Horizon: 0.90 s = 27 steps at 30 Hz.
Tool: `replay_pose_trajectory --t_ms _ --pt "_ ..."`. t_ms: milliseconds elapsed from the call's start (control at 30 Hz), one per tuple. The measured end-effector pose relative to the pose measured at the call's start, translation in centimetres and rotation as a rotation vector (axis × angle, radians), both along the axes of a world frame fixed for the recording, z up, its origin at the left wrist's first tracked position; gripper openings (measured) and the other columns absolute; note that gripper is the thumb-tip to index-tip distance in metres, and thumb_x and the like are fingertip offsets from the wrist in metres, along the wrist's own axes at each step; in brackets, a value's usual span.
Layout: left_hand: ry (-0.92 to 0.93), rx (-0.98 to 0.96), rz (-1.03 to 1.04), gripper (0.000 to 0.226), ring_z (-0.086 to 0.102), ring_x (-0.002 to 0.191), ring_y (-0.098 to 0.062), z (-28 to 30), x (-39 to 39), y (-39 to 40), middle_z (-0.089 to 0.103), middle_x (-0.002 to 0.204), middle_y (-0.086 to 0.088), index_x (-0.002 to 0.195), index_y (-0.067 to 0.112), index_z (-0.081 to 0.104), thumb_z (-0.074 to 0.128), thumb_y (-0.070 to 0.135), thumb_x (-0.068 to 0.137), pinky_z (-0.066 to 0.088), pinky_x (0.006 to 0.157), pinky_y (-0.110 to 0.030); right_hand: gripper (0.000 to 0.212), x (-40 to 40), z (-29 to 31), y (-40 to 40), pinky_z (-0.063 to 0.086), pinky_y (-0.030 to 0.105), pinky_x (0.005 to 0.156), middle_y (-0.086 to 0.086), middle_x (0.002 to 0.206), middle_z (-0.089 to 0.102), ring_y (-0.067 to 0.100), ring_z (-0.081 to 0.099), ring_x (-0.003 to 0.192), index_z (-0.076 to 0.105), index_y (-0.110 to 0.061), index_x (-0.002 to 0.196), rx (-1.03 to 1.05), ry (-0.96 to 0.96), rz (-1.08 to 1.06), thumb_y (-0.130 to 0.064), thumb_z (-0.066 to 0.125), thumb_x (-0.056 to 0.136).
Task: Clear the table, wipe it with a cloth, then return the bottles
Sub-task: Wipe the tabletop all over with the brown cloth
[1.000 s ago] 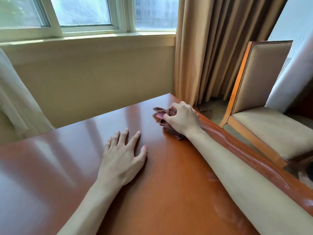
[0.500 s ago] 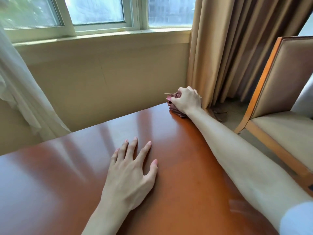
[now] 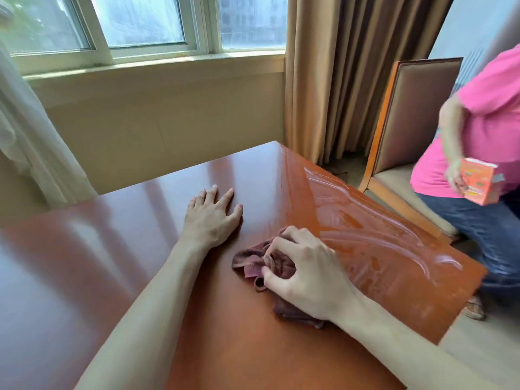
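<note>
A glossy reddish-brown wooden table [image 3: 126,249] fills the lower view. My right hand [image 3: 304,274] grips a crumpled maroon cloth [image 3: 250,260] and presses it on the table's right half. Wet streaks [image 3: 374,240] shine on the wood to the right of the cloth. My left hand [image 3: 211,218] lies flat on the table with fingers spread, just left of and beyond the cloth. No bottles are in view.
A person in a pink top [image 3: 484,122] stands by the table's right edge, holding an orange box [image 3: 478,184]. A padded wooden chair [image 3: 408,130] stands behind them. Curtains [image 3: 351,66] and a window wall [image 3: 157,114] lie beyond the table.
My right hand has drawn the cloth back from the far corner toward me, leaving wet streaks. A person with an orange box has come into view at right. My left hand stays flat.
</note>
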<state>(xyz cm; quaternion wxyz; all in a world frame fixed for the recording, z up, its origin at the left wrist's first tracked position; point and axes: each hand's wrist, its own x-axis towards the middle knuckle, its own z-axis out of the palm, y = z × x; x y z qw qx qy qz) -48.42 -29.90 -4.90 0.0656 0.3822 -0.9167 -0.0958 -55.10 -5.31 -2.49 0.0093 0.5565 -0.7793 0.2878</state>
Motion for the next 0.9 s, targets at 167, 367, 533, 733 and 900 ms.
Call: replay_pose_trajectory --t_ms 167,367,533,733,900 --pt "0.004 -0.004 -0.013 0.064 0.009 0.154 -0.03 -0.2 -0.1 -0.3 0.013 0.168 -0.007 0.158 0.037 0.023 0.028 0.061 0.099 0.007 0.125 -0.046 0.033 -3.0 0.2 -3.3 0.049 0.035 0.079 -0.013 0.096 0.055 0.012 0.054 0.097 0.062 -0.031 0.091 0.028 0.004 -0.04 -0.062 0.06 0.08" --pt "0.031 -0.031 -0.003 0.071 0.009 0.154 -0.027 -0.6 -0.3 -0.6 0.017 0.167 -0.004 0.157 0.041 0.022 0.016 0.067 0.091 0.007 0.125 -0.044 0.032 -15.2 0.0 -15.7 0.04 0.036 0.074 -0.005 0.086 0.049 0.028 0.058 0.095 0.053 -0.03 0.079 0.033 0.017 -0.227 -0.057 0.068 0.081" --pt "0.051 -0.036 0.006 0.072 0.005 0.154 -0.021 -0.6 -0.3 -0.4 0.014 0.167 0.003 0.156 0.045 0.02 0.014 0.068 0.089 0.006 0.125 -0.041 0.041 -23.9 -0.4 -25.5 0.04 0.036 0.079 0.004 0.105 0.063 0.034 0.062 0.107 0.07 -0.026 0.099 0.004 -0.009 -0.38 -0.06 0.066 0.078" --pt "0.049 -0.025 0.032 0.072 0.0 0.154 -0.016 -0.4 -0.2 -0.2 0.01 0.167 0.007 0.156 0.049 0.016 0.012 0.07 0.087 0.007 0.124 -0.039 0.038 -26.8 -0.2 -29.2 0.041 0.037 0.084 0.007 0.111 0.063 0.035 0.06 0.112 0.07 -0.025 0.102 0.016 -0.014 -0.445 -0.056 0.064 0.081" --pt "0.03 -0.016 0.016 0.073 0.005 0.154 -0.023 -0.1 0.0 0.0 0.014 0.167 0.002 0.157 0.045 0.019 0.014 0.068 0.088 0.007 0.124 -0.043 0.033 -19.9 -0.2 -22.5 0.038 0.036 0.077 0.0 0.095 0.053 0.032 0.059 0.105 0.06 -0.025 0.088 0.016 -0.002 -0.334 -0.057 0.066 0.081"
